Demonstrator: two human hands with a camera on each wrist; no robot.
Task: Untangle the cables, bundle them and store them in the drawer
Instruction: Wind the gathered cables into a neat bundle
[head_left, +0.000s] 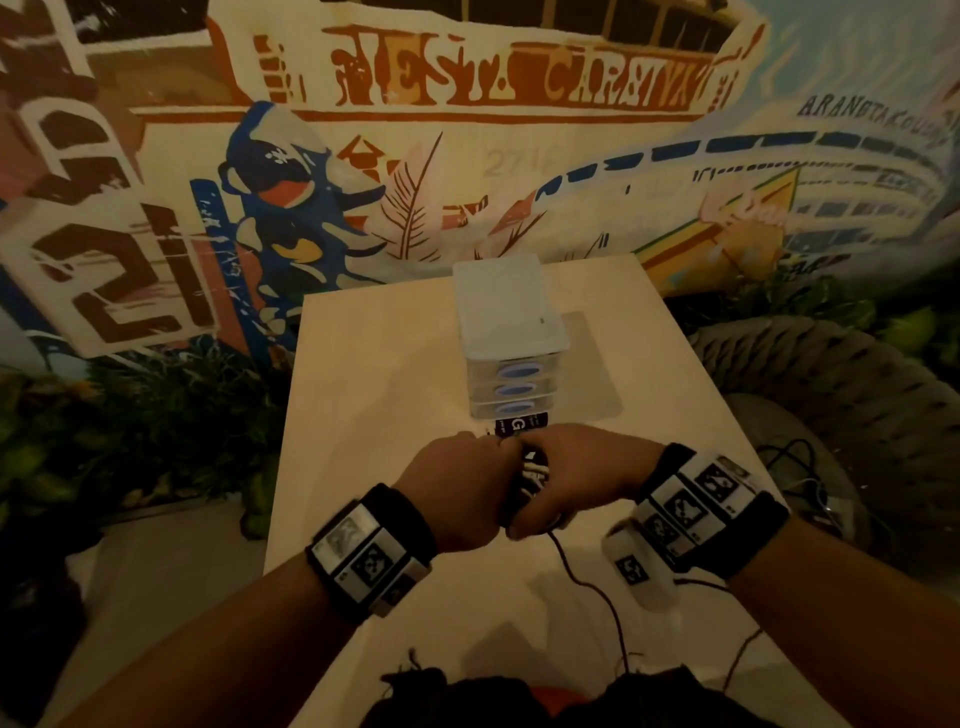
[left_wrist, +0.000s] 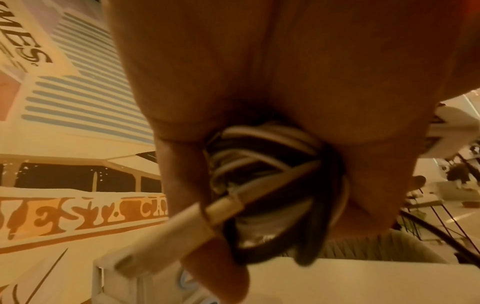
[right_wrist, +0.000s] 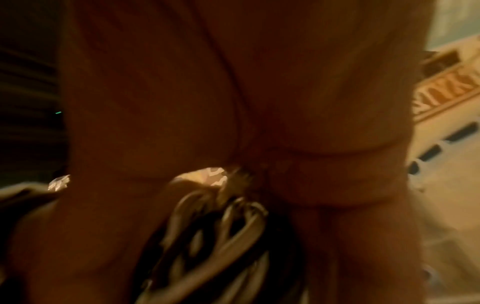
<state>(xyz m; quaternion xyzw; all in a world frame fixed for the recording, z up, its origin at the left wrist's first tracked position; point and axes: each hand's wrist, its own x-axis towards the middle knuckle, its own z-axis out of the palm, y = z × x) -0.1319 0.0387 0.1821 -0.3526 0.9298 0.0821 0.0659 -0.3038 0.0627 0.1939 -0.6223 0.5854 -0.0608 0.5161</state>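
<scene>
Both hands meet above the near middle of the pale table (head_left: 374, 364). Between them is a coiled bundle of black and white cables (head_left: 532, 475). My left hand (head_left: 457, 488) has its fingers curled round the coil (left_wrist: 272, 185), and a white plug end (left_wrist: 168, 234) sticks out of it. My right hand (head_left: 576, 478) grips the same bundle (right_wrist: 215, 246) from the other side. One thin black cable (head_left: 587, 582) trails from the hands across the table toward my body. Just behind the hands stands a small clear drawer unit (head_left: 511, 332) with blue handles, its drawers closed.
A dark label card (head_left: 519, 423) lies at the foot of the drawer unit. A wicker chair (head_left: 831, 395) to the right of the table holds more loose cables (head_left: 795, 467). Plants (head_left: 130, 426) crowd the left side. A painted mural wall rises behind.
</scene>
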